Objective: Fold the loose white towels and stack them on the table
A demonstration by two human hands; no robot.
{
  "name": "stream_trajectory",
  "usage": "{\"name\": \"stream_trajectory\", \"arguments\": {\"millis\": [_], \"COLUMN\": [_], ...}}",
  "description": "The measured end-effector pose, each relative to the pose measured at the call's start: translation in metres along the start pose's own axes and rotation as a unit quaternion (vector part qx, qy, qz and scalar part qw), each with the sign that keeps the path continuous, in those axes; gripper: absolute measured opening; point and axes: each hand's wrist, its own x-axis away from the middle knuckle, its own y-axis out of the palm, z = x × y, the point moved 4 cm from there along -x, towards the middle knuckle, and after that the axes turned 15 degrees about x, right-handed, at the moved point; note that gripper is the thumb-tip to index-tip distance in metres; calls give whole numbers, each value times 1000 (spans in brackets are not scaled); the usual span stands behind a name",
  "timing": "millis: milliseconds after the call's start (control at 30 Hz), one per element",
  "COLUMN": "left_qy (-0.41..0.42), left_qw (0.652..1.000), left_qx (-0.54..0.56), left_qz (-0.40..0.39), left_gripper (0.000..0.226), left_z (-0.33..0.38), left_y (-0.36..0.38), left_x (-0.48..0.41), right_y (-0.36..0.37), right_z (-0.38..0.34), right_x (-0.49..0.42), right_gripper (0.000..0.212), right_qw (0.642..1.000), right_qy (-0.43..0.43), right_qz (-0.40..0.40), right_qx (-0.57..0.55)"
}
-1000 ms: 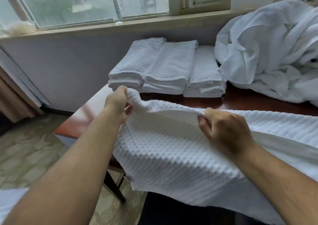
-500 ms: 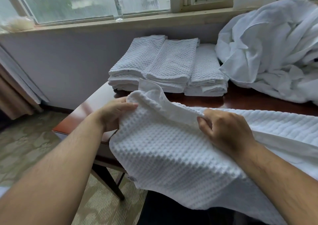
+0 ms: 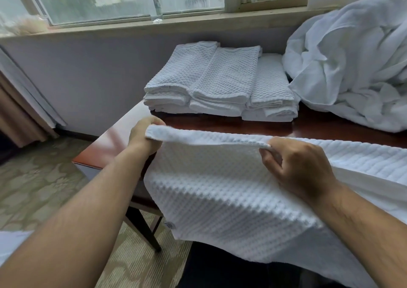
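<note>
Head view: the left hand (image 3: 142,137) and right hand (image 3: 299,166) each pinch the top edge of a white towel (image 3: 220,190) hanging over the tabletop (image 3: 319,126), near the folded stacks (image 3: 222,83).

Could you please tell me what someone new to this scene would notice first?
The eye falls first on the white waffle-weave towel in the foreground, its top hem pinched by the left hand and the right hand. Behind it, folded white towels sit stacked on the glossy reddish-brown wooden table, with a heap of loose white linen at the far right.
</note>
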Motion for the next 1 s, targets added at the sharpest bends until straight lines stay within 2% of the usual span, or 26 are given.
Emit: {"name": "stream_trajectory", "arguments": {"millis": [33, 100, 133, 200, 267, 367, 433, 567, 600, 667, 733, 800, 867, 933, 1000], "left_qy": [-24, -109, -174, -245, -252, -262, -264, -256, -263, -268, -239, -189, -144, -117, -96], "left_qw": [1000, 976, 944, 897, 886, 851, 838, 836, 842, 875, 930, 974, 985, 979, 973], "left_qx": [6, 187, 278, 367, 380, 413, 427, 435, 427, 377, 269, 112, -49, -143, -197], "left_qz": [8, 30, 41, -5, -87, -193, -214, -217, -199, -143, -80, -60, -83, -91, -74], "left_gripper": [8, 10, 21, 54, 70, 51, 45, 47, 44, 37, 34, 27, 26, 27, 31], "left_z": [0, 1, 1, 2, 6, 13, 14, 9, 7, 3, 2, 6, 10, 11, 12], "left_y": [-2, -2, -1, 0, -1, -8, -14, -23, -23, -22, -23, -26, -29, -29, -29], "left_x": [6, 21, 30, 44, 54, 62, 65, 68, 69, 69, 68, 65, 63, 62, 63], "right_y": [-2, -7, -9, -14, -18, -20, -22, -27, -29, -30, -31, -29, -24, -21, -18], "right_z": [-1, -4, -5, -6, -7, -8, -8, -12, -14, -18, -23, -26, -27, -22, -11], "right_x": [0, 0, 0, 0, 0, 1, 3, 11, 11, 9, 6, 6, 5, -3, -8], "right_gripper": [32, 31, 31, 32, 33, 33, 34, 34, 34, 35, 34, 37, 52, 61, 48], "right_qw": [1000, 998, 996, 992, 988, 986, 986, 981, 980, 977, 971, 964, 952, 933, 900], "right_qy": [-11, -43, -60, -84, -106, -131, -151, -192, -198, -208, -215, -204, -163, -74, 13], "right_qz": [9, 39, 61, 98, 113, 97, 66, 15, -3, -53, -106, -173, -257, -339, -411], "right_qx": [-1, 0, 6, 17, 27, 25, 15, 2, -3, -8, -6, -1, -22, -98, -144]}}
